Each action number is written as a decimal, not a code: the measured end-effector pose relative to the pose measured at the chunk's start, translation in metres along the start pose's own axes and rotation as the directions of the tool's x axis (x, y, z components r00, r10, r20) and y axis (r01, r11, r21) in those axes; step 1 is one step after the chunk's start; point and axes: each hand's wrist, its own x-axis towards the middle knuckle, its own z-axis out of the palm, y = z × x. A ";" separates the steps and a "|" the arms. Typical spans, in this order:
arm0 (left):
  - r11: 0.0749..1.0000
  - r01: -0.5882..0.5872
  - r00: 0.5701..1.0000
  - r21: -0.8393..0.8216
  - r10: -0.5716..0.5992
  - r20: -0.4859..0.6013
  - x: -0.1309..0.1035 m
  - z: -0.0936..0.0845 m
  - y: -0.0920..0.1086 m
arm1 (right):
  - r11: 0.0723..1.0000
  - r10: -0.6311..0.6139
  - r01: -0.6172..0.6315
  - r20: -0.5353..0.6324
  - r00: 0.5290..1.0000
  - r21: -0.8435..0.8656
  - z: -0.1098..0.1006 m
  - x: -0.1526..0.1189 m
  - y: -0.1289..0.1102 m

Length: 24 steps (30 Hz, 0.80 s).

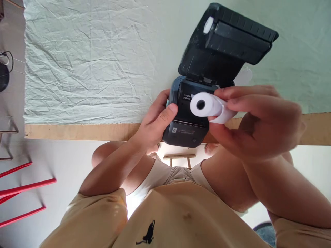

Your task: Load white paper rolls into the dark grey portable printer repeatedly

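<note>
A black portable label printer (187, 132) is at the table's front edge, its hinged lid (217, 55) swung up and away from me. My left hand (157, 119) grips the printer's left side, thumb on top by the paper bay. Between the thumb and fingers of my right hand (256, 117) is a white paper roll (210, 105) with a dark hollow core facing left. The roll is over the right part of the bay; whether it touches the printer I cannot tell. White printed lettering shows inside the bay and on the front panel.
A wrinkled pale green cloth (90, 62) covers the table, with a bare wooden edge (77, 132) along the front. A translucent white piece (244, 75) lies behind my right hand. Red metal legs (28, 186) stand on the floor at the left.
</note>
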 end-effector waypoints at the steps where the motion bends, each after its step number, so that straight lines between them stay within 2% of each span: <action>1: 1.000 -0.006 1.000 0.002 0.006 0.002 0.000 -0.001 0.000 | 0.999 -0.039 0.039 -0.054 0.998 -0.002 0.004 0.002 -0.002; 2: 1.000 -0.012 1.000 0.002 0.012 0.013 0.001 -0.002 0.000 | 0.998 -0.053 0.052 -0.074 0.996 -0.018 0.007 0.005 -0.004; 4: 1.000 -0.021 0.999 -0.002 0.021 0.037 0.001 -0.003 0.001 | 0.997 -0.009 0.006 -0.032 0.999 -0.080 0.010 0.009 -0.007; 8: 1.000 -0.008 1.000 0.014 0.008 0.030 0.003 -0.003 0.003 | 0.983 -0.060 0.054 -0.030 0.998 -0.176 0.015 0.011 -0.007; 14: 1.000 -0.001 1.000 0.016 0.001 0.007 -0.001 0.003 0.004 | 0.984 -0.086 0.082 -0.016 0.996 -0.156 0.015 0.009 -0.008; 18: 1.000 0.019 0.999 -0.006 -0.019 -0.031 -0.003 0.002 0.004 | 0.989 -0.115 0.121 0.067 0.991 -0.090 0.006 0.008 -0.011; 22: 0.999 0.017 1.000 -0.045 -0.017 0.005 -0.001 -0.005 0.002 | 0.974 -0.222 0.228 0.248 0.943 0.003 0.001 0.006 -0.007; 24: 0.998 0.018 0.998 -0.057 -0.015 0.061 0.000 -0.010 0.001 | 0.977 -0.213 0.214 0.255 0.943 0.023 0.002 0.004 -0.006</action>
